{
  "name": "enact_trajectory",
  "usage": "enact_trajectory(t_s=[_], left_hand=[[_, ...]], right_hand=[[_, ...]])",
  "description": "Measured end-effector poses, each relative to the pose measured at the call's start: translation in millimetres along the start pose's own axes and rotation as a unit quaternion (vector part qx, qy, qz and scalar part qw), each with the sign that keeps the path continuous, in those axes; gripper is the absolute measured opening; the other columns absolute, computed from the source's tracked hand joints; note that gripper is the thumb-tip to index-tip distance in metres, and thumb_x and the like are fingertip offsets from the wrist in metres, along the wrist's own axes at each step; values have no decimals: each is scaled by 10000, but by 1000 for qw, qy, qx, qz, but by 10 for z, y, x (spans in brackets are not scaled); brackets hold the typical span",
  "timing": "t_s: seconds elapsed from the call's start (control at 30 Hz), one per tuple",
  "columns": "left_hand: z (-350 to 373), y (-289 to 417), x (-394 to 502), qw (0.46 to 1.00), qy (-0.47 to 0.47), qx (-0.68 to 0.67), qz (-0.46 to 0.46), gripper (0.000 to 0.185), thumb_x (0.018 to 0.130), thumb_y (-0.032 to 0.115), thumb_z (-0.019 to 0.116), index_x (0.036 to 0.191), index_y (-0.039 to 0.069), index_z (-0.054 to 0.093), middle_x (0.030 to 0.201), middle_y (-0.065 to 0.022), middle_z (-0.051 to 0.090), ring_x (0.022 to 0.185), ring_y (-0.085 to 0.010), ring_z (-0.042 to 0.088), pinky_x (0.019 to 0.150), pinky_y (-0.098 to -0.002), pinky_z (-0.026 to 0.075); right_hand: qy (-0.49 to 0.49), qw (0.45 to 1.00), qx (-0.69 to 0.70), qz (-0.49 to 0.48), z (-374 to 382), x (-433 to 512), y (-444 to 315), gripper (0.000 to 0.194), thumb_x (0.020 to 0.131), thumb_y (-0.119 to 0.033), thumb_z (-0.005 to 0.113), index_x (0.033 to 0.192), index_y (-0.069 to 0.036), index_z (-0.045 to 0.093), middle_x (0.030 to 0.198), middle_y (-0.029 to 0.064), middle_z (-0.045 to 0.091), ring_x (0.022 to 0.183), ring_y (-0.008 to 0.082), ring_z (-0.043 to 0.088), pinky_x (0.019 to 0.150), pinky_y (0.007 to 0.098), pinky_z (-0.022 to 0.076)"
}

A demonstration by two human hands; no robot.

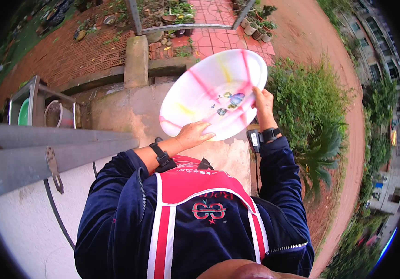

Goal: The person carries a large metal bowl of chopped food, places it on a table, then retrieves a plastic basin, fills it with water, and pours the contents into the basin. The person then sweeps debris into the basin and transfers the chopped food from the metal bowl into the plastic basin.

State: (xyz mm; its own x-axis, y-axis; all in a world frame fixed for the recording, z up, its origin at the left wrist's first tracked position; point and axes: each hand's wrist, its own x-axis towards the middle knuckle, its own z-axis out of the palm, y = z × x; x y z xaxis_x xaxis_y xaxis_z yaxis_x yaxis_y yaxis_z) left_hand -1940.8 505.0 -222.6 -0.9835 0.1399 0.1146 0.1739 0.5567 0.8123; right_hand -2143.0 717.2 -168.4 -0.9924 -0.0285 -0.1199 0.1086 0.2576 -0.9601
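A white plastic basin point(203, 75) with pink and yellow streaks and a printed picture on its bottom is tilted in front of my chest. My right hand point(263, 102) grips its right rim, thumb on the inner side and fingers hidden behind. At the near rim is my left hand point(193, 134), holding the edge with the thumb apart from the other fingers. Both wrists wear black straps. Below the basin, a red apron point(203, 185) with white edging covers my dark jacket.
A metal-framed stand point(34, 101) with a green basin point(24, 112) and a bucket point(59, 115) is at the left. A metal door edge point(57, 143) with a hasp juts in below it. Shrubs point(301, 101) grow at the right; potted plants point(258, 30) line the red tiles.
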Motion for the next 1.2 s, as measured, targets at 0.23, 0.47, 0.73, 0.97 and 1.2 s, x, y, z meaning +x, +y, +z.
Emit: enact_trajectory(t_s=[0.23,0.47,0.73,0.97,1.2], left_hand=[[639,548,442,982,86,93,137,184,793,243,646,834,79,576,747,-85,621,697,-307,620,602,-409,489],[1554,1163,1336,977,34,46,203,157,768,271,646,810,124,609,672,-130,613,632,-341,614,545,-447,484],[2659,1722,2520,968,-185,-167,9,343,923,324,587,840,-3,652,643,36,528,604,-59,450,545,-258,410],[3515,2038,3048,858,-319,-365,-169,442,947,346,534,1182,-29,531,1081,-81,600,924,-176,583,799,-319,485],[4852,3104,2423,807,-418,-370,-192,626,967,438,436,1342,-56,353,1332,-161,438,1155,-292,480,958,-417,427]], right_hand=[[121,981,129,82,-1408,-488,159,198,844,-202,654,821,-29,561,567,45,567,374,103,490,342,213,412],[125,970,201,52,-2798,-1257,237,405,911,-368,578,1030,18,556,931,125,653,653,145,610,569,257,514],[527,812,168,188,-4053,-4060,1346,267,927,-283,554,995,-27,587,890,93,666,631,115,604,571,248,516],[731,526,262,347,-2214,-6300,1837,211,912,-238,544,997,-47,572,841,80,653,602,122,589,536,261,514],[786,415,322,325,-1728,-6854,1649,165,851,-171,587,906,-16,568,778,94,641,559,132,584,500,260,508]])
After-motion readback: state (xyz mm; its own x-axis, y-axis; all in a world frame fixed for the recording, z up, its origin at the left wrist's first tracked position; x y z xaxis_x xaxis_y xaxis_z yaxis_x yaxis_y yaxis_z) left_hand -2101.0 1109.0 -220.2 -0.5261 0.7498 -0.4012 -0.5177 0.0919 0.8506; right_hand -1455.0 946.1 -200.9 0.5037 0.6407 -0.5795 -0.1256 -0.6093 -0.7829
